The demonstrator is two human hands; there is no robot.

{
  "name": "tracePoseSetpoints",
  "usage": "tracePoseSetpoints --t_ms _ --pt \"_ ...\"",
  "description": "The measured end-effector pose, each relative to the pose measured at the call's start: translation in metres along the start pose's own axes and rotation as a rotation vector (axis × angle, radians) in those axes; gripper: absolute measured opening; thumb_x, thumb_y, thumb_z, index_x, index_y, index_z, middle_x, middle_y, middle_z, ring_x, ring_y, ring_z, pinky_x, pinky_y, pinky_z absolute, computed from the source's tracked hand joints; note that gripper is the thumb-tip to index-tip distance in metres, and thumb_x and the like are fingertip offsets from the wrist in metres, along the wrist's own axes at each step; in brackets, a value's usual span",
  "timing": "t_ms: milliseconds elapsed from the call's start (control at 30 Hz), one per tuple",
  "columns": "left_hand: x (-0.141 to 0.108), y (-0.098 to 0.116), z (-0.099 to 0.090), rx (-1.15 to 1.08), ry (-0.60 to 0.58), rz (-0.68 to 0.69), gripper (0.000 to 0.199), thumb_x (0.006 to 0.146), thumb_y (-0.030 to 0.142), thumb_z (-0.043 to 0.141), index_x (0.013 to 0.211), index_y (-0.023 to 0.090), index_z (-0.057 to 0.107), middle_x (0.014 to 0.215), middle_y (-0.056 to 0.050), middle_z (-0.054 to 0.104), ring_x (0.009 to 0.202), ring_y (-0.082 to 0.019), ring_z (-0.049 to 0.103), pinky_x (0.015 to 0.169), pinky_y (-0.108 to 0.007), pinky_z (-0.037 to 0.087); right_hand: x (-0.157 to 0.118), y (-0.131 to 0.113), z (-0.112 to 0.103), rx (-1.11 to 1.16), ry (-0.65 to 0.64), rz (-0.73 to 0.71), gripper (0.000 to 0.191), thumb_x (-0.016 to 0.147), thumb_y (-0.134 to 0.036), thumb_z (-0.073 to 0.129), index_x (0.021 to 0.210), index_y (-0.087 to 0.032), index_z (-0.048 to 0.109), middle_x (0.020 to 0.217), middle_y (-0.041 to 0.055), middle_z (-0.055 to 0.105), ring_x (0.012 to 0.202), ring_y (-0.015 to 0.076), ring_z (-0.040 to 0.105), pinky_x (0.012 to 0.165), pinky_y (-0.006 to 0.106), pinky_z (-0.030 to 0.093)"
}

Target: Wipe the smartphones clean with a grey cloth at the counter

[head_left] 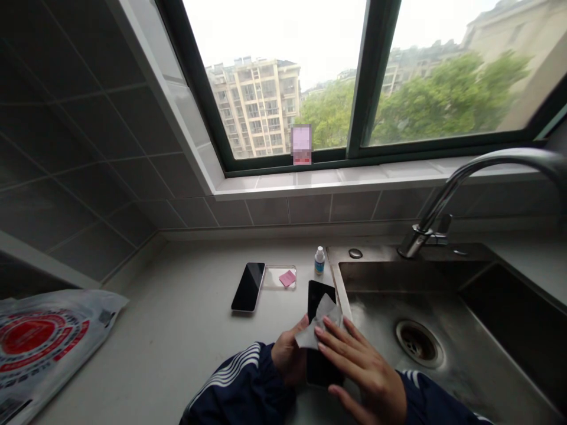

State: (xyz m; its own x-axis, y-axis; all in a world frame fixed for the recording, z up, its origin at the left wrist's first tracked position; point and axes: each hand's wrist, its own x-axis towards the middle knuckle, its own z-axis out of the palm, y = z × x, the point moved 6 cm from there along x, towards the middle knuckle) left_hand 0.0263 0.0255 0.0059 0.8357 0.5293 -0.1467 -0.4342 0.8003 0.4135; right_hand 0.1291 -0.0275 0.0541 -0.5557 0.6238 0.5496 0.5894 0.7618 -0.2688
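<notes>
My left hand [290,353] grips a dark-screened phone [321,290] by its left side, tilted up near the sink's left edge. Over its screen lies a crumpled white tissue [325,316], pressed there by the fingers of my right hand [361,366]. Part of the screen shows above the tissue and part below it. A second phone [248,287] rests screen up on the counter, farther left. Beside it lies a clear phone case [273,278] with a pink square [287,278] on it. A small white-capped bottle [319,261] with a blue label stands beyond my hands.
To the right is a steel sink [345,295] with a drain [419,342] and a curved faucet [436,203]. A plastic bag [48,336] with red print lies on the left of the counter [177,330]. Behind, a tiled wall rises to a window [328,165].
</notes>
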Motion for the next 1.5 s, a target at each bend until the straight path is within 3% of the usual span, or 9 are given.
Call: tracePoseSetpoints --t_ms 300,467,567,733,833,900,1100,1300,1500 --pt "-0.002 0.006 -0.011 0.025 0.122 0.118 0.058 0.081 0.04 0.067 0.131 0.017 0.052 0.118 -0.012 0.06 0.097 -0.019 0.061 0.083 -0.029 0.043 -0.003 -0.003 -0.003 0.109 0.19 0.019 0.049 0.088 -0.003 0.055 0.136 -0.012 0.05 0.137 0.0141 0.057 0.134 0.0268 0.047 0.103 0.04 0.051" --pt "0.001 0.009 -0.028 0.156 0.24 0.218 0.078 0.071 0.045 0.077 0.138 0.024 0.043 0.102 -0.007 0.06 0.086 -0.019 0.062 0.074 -0.031 0.046 -0.002 0.001 -0.013 0.185 0.288 0.091 0.05 0.086 0.001 0.054 0.133 -0.015 0.055 0.128 0.012 0.064 0.122 0.0237 0.058 0.098 0.035 0.054" --pt "0.0 0.013 -0.029 0.238 0.342 0.282 0.073 0.072 0.043 0.077 0.136 0.028 0.043 0.107 -0.006 0.058 0.088 -0.021 0.064 0.078 -0.037 0.05 -0.007 0.013 -0.015 0.265 0.341 0.201 0.047 0.086 0.0 0.055 0.129 -0.02 0.06 0.121 0.0092 0.068 0.114 0.0224 0.063 0.096 0.033 0.054" --pt "-0.003 0.021 -0.018 0.26 0.374 0.339 0.059 0.083 0.038 0.066 0.136 0.03 0.039 0.123 -0.01 0.053 0.106 -0.029 0.063 0.09 -0.044 0.049 -0.025 0.056 -0.001 0.729 0.442 0.735 0.023 0.082 -0.021 0.072 0.105 -0.021 0.073 0.1 0.0061 0.075 0.092 0.0222 0.071 0.083 0.028 0.058" --pt "-0.001 0.023 -0.014 0.227 0.305 0.347 0.063 0.084 0.036 0.066 0.139 0.033 0.035 0.139 -0.012 0.046 0.117 -0.03 0.058 0.099 -0.046 0.045 -0.04 0.075 0.022 1.18 0.517 1.15 0.031 0.072 -0.034 0.083 0.096 -0.017 0.073 0.089 0.0054 0.075 0.082 0.0208 0.071 0.071 0.025 0.058" --pt "0.0 0.024 -0.013 0.224 0.237 0.361 0.07 0.081 0.035 0.07 0.141 0.034 0.035 0.142 -0.012 0.045 0.123 -0.031 0.054 0.102 -0.048 0.042 -0.041 0.079 0.031 1.352 0.527 1.25 0.038 0.069 -0.038 0.085 0.098 -0.017 0.071 0.091 0.006 0.075 0.082 0.0203 0.072 0.069 0.025 0.058" --pt "0.001 0.023 -0.014 0.343 0.088 0.454 0.078 0.061 0.036 0.086 0.131 0.024 0.053 0.135 -0.015 0.056 0.131 -0.037 0.045 0.111 -0.053 0.031 -0.034 0.065 0.048 1.673 0.432 1.259 0.043 0.071 -0.029 0.084 0.107 -0.014 0.067 0.101 0.012 0.074 0.086 0.0217 0.073 0.069 0.026 0.057" --pt "0.003 0.026 -0.02 0.464 -0.06 0.454 0.091 0.06 0.025 0.087 0.14 0.033 0.043 0.146 -0.012 0.047 0.136 -0.036 0.04 0.113 -0.055 0.027 -0.021 0.041 0.05 1.955 0.297 1.161 0.04 0.08 -0.023 0.077 0.115 -0.01 0.064 0.108 0.0152 0.073 0.095 0.0231 0.072 0.085 0.031 0.055" --pt "0.001 0.029 -0.029 0.479 -0.015 0.501 0.087 0.057 0.033 0.088 0.135 0.028 0.05 0.137 -0.015 0.056 0.129 -0.036 0.047 0.109 -0.053 0.032 -0.025 0.037 0.054 1.941 0.238 1.244 0.042 0.083 -0.024 0.074 0.119 -0.01 0.059 0.102 0.0148 0.073 0.082 0.0194 0.073 0.07 0.027 0.057"
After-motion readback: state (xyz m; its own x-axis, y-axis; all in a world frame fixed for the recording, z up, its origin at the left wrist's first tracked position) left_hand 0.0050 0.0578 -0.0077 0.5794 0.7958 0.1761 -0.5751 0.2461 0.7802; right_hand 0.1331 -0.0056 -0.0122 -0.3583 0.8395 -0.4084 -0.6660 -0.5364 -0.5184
